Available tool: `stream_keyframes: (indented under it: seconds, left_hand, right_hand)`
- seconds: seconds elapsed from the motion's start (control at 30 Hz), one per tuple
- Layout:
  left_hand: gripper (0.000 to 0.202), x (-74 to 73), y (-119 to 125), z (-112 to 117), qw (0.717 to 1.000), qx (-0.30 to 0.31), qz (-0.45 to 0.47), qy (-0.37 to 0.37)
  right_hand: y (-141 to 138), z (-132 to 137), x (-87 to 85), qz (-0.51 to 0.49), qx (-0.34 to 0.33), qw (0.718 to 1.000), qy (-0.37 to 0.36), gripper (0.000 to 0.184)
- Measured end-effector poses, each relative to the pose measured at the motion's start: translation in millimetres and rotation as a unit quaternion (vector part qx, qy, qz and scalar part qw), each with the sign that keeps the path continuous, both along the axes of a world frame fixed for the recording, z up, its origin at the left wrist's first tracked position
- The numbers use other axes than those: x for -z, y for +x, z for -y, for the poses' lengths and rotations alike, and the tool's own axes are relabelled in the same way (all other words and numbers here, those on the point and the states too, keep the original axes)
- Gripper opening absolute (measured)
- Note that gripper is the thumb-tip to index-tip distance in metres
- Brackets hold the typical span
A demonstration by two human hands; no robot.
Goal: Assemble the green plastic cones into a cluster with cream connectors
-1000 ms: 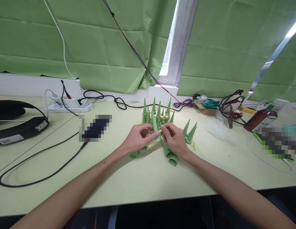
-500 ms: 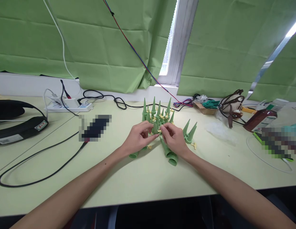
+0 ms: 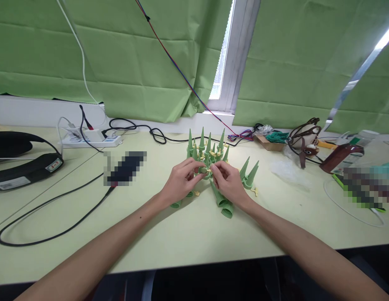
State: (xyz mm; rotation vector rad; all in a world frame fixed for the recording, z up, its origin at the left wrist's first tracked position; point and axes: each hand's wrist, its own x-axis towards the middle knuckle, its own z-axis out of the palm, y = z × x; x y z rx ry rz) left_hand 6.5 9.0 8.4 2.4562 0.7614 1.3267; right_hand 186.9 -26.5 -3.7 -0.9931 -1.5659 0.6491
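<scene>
In the head view, above the middle of the counter (image 3: 157, 246), gripping a green cone (image 3: 203, 170) in the left hand (image 3: 179, 179), with thumb and forefinger bent around it; pinching a small yellow peg (image 3: 209, 170) in the right hand (image 3: 228, 179), partly hiding it. As for the cone: just right of the left hand, nearly end-on by the look of it, too foreshortened and covered to tell the long axis for certain. As for the peg: between cone and right hand, nearer the right, seemingly running sideways toward the cone; hard to tell if touching or just apart. Behind both hands, a cluster of upright green spikes (image 3: 202, 142); right of the right hand, two more spikes (image 3: 252, 175) and a loose yellow piece (image 3: 255, 192); below the right hand, open-ended green tubes (image 3: 226, 205) lying on the counter
</scene>
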Motion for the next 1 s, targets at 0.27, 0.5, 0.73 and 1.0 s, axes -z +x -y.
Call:
stream_keyframes:
  seconds: [0.27,0.5,0.73,1.0]
  left_hand:
    - [0.017,-0.6,-1,2,0.996,-0.024,-0.007,-0.091]
    - [0.038,-7.5,3,6,0.996,-0.014,-0.023,-0.08]
    - [0.053,-11.6,1,8,0.987,0.011,-0.039,-0.157]
    - [0.048,-10.7,0,6,0.988,0.014,-0.035,-0.151]
  right_hand:
    - [1,1,-1.0,0.008,0.027,0.999,0.028,0.028]
    - [1,3,-2.7,-0.034,0.048,0.997,0.055,0.025]
    - [1,5,-2.7,-0.002,0.023,0.995,0.097,0.021]
    - [1,4,-2.7,0.001,0.016,0.995,0.099,0.022]
